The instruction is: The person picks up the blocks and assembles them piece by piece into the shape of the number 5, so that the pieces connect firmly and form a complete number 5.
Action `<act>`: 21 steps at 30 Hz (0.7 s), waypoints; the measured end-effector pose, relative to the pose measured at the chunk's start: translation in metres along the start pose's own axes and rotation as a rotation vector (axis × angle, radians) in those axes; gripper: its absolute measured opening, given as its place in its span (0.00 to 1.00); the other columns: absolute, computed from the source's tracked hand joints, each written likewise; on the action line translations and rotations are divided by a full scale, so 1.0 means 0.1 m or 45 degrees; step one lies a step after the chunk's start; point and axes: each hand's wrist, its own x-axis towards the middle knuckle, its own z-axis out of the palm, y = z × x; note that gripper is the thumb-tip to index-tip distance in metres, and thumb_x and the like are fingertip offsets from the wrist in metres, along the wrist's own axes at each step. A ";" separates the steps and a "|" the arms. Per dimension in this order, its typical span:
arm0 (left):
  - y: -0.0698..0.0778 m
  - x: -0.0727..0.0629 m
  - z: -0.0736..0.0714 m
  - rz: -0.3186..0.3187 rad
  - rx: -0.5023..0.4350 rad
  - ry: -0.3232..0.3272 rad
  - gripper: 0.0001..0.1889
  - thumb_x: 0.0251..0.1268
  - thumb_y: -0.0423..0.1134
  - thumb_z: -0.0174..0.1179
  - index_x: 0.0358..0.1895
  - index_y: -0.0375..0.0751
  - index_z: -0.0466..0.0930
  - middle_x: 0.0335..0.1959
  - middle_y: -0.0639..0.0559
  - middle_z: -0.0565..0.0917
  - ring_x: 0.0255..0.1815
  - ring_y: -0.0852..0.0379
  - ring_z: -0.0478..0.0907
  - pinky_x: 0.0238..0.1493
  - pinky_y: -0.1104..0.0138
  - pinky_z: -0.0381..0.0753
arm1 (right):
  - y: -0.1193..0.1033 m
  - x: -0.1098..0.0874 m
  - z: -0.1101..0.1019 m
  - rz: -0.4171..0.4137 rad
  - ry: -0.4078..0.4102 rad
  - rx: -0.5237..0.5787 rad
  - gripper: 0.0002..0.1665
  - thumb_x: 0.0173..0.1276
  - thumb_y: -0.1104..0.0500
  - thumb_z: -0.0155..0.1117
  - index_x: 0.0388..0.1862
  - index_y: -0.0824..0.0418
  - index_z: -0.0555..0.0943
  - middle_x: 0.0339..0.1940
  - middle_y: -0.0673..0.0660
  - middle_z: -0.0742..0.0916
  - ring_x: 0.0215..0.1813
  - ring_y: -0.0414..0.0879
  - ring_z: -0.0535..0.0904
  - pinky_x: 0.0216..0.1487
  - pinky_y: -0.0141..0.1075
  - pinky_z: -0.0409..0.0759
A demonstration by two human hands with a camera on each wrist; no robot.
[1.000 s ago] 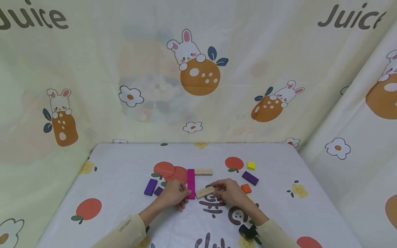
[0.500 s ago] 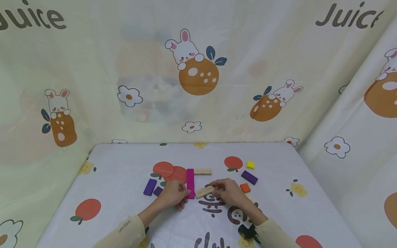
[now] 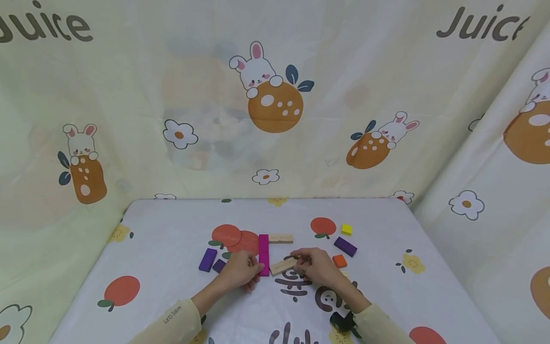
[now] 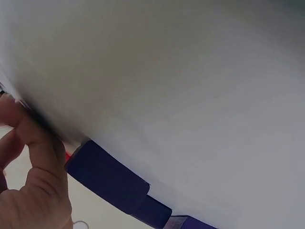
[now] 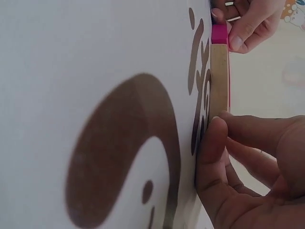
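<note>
On my head feed, the right hand [image 3: 318,265] pinches one end of a pale wooden rectangular block [image 3: 281,266], its other end right by a magenta rectangular bar [image 3: 264,251] on the white printed cloth [image 3: 240,315]. The left hand [image 3: 237,268] touches the bar's near end; whether it pinches, I can't tell.

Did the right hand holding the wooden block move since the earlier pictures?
No. Against the orange block in the head view, the right hand shows no clear shift any way.
</note>
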 end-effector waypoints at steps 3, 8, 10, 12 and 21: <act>0.03 0.01 0.01 0.058 0.168 0.115 0.11 0.75 0.41 0.66 0.33 0.42 0.81 0.19 0.54 0.79 0.19 0.61 0.73 0.21 0.73 0.72 | -0.01 -0.02 -0.03 -0.001 0.010 -0.016 0.24 0.70 0.66 0.72 0.64 0.58 0.85 0.35 0.51 0.86 0.29 0.41 0.81 0.30 0.31 0.83; 0.11 0.00 0.01 0.246 0.416 0.317 0.05 0.74 0.38 0.66 0.45 0.41 0.84 0.34 0.51 0.83 0.33 0.57 0.80 0.34 0.67 0.84 | -0.02 -0.06 -0.16 -0.005 0.108 -0.059 0.20 0.69 0.65 0.73 0.60 0.58 0.87 0.36 0.49 0.88 0.33 0.40 0.80 0.31 0.29 0.80; 0.12 -0.01 -0.01 0.345 0.479 0.352 0.10 0.73 0.36 0.67 0.53 0.41 0.86 0.47 0.47 0.87 0.45 0.52 0.85 0.47 0.62 0.91 | -0.02 -0.09 -0.26 -0.007 0.171 -0.063 0.18 0.69 0.65 0.73 0.57 0.59 0.88 0.36 0.50 0.88 0.34 0.40 0.80 0.31 0.29 0.80; 0.12 0.00 -0.03 0.441 0.503 0.337 0.15 0.73 0.35 0.67 0.60 0.41 0.86 0.60 0.43 0.86 0.61 0.45 0.86 0.61 0.55 0.89 | -0.01 -0.10 -0.38 -0.003 0.221 -0.039 0.16 0.70 0.66 0.73 0.55 0.61 0.88 0.36 0.52 0.89 0.33 0.42 0.81 0.30 0.29 0.82; -0.03 0.12 -0.04 0.576 0.514 0.112 0.27 0.75 0.38 0.66 0.74 0.39 0.76 0.81 0.41 0.71 0.84 0.35 0.64 0.77 0.40 0.71 | 0.26 -0.26 -0.86 0.090 0.317 -0.063 0.13 0.74 0.64 0.69 0.55 0.64 0.89 0.48 0.61 0.92 0.40 0.45 0.83 0.37 0.27 0.83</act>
